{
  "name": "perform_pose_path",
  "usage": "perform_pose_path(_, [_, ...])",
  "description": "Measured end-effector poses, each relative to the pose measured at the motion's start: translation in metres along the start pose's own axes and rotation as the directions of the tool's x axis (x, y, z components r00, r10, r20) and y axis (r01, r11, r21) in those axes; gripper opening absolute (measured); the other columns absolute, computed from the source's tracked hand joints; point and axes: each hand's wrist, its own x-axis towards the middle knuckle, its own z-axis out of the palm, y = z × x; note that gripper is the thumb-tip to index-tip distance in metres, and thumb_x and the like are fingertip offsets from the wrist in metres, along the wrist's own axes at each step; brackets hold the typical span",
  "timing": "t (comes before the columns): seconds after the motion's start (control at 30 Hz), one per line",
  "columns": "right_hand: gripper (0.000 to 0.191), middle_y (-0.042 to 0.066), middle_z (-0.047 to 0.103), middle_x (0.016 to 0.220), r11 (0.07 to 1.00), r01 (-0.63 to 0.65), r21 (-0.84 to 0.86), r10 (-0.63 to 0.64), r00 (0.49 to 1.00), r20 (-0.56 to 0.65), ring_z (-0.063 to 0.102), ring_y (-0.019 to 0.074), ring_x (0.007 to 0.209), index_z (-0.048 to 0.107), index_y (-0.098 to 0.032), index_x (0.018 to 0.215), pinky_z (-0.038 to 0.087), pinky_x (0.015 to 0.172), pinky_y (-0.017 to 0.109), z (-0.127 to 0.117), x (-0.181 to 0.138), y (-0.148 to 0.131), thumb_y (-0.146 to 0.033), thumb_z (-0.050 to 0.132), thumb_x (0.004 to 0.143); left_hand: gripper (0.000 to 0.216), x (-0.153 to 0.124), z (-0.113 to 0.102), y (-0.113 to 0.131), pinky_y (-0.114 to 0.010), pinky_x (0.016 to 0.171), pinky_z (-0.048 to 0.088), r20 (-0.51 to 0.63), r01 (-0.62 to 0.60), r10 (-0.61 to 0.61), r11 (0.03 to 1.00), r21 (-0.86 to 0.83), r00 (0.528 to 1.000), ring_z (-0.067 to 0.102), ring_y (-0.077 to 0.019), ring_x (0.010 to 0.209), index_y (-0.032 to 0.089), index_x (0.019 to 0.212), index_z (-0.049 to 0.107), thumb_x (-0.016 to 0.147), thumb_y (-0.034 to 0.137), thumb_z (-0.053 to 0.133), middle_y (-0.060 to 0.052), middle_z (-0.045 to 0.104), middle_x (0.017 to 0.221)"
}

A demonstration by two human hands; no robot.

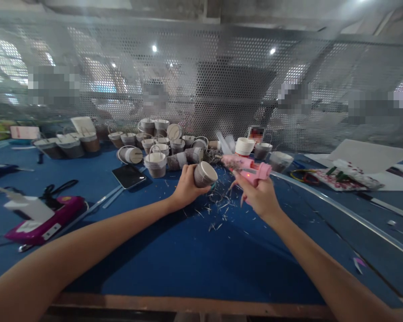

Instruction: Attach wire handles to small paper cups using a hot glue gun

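My left hand (186, 185) is closed round a small brown paper cup (204, 174) with a white inside, held tilted on its side above the blue table (174, 255). My right hand (259, 195) grips a pink hot glue gun (245, 169), its nozzle pointing left towards the cup; a small red light shows on its body. Thin pale scraps (218, 210) lie scattered on the table under both hands.
A heap of similar small cups with handles (161, 147) sits behind the hands. A stack of white cups (244, 146), a phone (129, 176), a magenta glue gun (44, 221), glue sticks (111, 197) and patterned paper (349, 175) lie around. A perforated metal screen (221, 85) closes the back.
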Motion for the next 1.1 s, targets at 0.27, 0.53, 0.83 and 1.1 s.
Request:
perform_pose_path(0.27, [0.038,0.016,0.063,0.084,0.605,-0.117,-0.788,-0.084,0.974,-0.209,0.060,0.0311,0.076,0.047,-0.008,0.115,0.046,0.064,0.042,-0.039,0.021,0.010,-0.022,0.049,0.081,0.061,0.010,0.001,-0.006,-0.035,0.078,0.050,0.202,0.346,-0.282,0.719,-0.603,0.938,0.060,-0.0183,0.082,0.014,0.106,0.054,0.054,0.032,0.081,-0.005,0.064,0.092])
perform_pose_path(0.53, [0.032,0.029,0.055,0.107,0.327,-0.163,-0.931,0.174,0.979,-0.110,0.051,0.0442,0.103,0.052,-0.004,0.106,0.042,0.074,0.061,-0.051,0.015,0.033,-0.005,0.044,0.075,0.065,0.010,0.000,-0.012,-0.033,0.080,0.049,0.268,0.379,-0.270,0.584,-0.718,0.925,0.062,-0.0184,0.085,0.014,0.105,0.058,0.047,0.025,0.085,-0.007,0.067,0.096])
perform_pose_path(0.83, [0.030,0.018,0.052,0.108,0.928,0.143,-0.344,-0.229,0.948,-0.223,0.050,0.0318,0.107,0.045,-0.017,0.100,0.040,0.094,0.053,-0.023,0.018,0.016,-0.032,0.058,0.077,0.063,0.010,-0.001,-0.010,-0.036,0.085,0.048,0.375,0.445,-0.242,0.537,-0.716,0.895,0.063,-0.0203,0.087,0.012,0.103,0.060,0.047,0.027,0.085,-0.009,0.068,0.096])
perform_pose_path(1.1, [0.046,0.006,0.058,0.093,0.925,-0.159,0.345,0.093,0.975,0.200,0.057,0.0203,0.089,0.042,-0.022,0.095,0.047,0.080,0.038,0.035,0.002,0.016,-0.040,0.070,0.064,0.068,0.008,-0.006,-0.009,-0.040,0.088,0.047,0.527,0.458,-0.087,0.625,-0.632,0.845,0.062,-0.0247,0.098,0.014,0.113,0.057,0.052,0.025,0.084,-0.012,0.067,0.108])
